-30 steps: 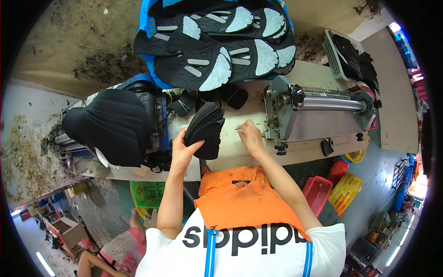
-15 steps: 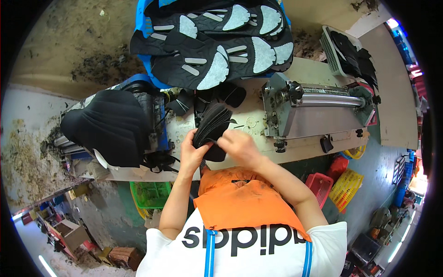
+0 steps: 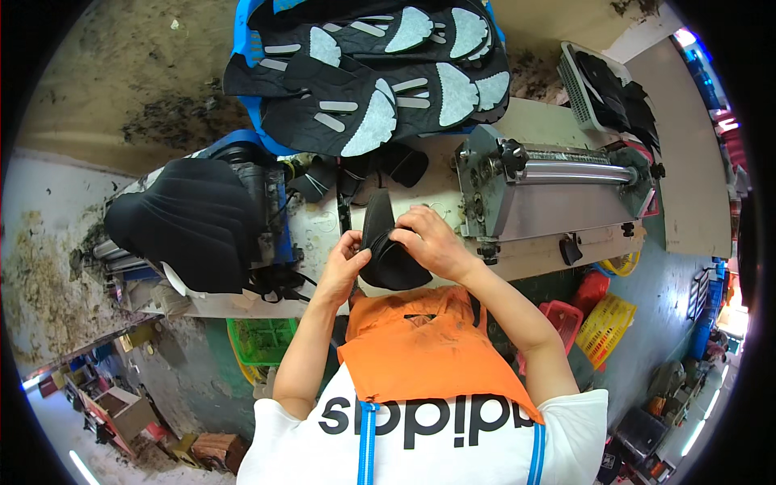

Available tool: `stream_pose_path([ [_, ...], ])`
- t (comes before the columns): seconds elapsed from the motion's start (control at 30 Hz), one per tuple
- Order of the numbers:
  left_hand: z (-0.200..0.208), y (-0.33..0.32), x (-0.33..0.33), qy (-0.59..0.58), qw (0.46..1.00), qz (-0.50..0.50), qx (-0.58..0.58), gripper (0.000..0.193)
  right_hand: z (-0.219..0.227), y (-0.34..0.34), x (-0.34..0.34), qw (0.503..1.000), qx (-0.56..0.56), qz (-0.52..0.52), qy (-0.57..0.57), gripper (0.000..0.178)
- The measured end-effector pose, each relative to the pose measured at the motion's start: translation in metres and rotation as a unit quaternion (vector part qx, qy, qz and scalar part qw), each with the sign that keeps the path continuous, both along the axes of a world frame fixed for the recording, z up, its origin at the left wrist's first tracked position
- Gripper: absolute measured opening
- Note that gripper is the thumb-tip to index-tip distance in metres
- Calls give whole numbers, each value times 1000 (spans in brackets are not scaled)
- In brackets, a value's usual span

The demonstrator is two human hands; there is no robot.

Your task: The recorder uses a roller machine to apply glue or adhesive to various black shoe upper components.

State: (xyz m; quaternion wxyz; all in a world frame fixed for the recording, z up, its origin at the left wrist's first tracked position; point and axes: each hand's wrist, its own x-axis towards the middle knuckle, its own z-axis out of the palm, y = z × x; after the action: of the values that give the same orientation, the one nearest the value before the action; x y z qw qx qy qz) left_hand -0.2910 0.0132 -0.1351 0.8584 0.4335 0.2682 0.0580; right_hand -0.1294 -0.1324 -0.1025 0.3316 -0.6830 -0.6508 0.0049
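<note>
A stack of thin black pieces [image 3: 396, 271] is held up over the near edge of the workbench [image 3: 322, 220], just beyond the orange apron [image 3: 428, 335]. The left hand [image 3: 343, 265] grips its left side, thumb in front and fingers curled close. The right hand [image 3: 432, 244] has bent fingers nearly closed on the stack's upper right edge. Fanned black sheets [image 3: 190, 218] lie to the left, a metal roller machine [image 3: 570, 190] stands right, and a blue crate [image 3: 242, 34] of black-and-grey pieces [image 3: 323, 121] sits beyond.
</note>
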Motion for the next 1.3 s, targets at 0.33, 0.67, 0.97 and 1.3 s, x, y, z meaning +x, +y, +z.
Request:
stream_pose_path([
  [0.33,14,-19,11,-49,984,28,-166,44,1,-19,-9,994,100,-33,-19,28],
  [0.67,44,-14,12,-59,993,-10,-101,49,26,-26,-7,992,121,-14,-34,20],
  [0.97,45,-2,5,-51,996,-67,-28,45,49,-21,-2,998,41,45,-27,13],
  [1.3,41,-9,19,25,994,-104,14,57,57,-13,-10,991,-34,84,-102,12],
])
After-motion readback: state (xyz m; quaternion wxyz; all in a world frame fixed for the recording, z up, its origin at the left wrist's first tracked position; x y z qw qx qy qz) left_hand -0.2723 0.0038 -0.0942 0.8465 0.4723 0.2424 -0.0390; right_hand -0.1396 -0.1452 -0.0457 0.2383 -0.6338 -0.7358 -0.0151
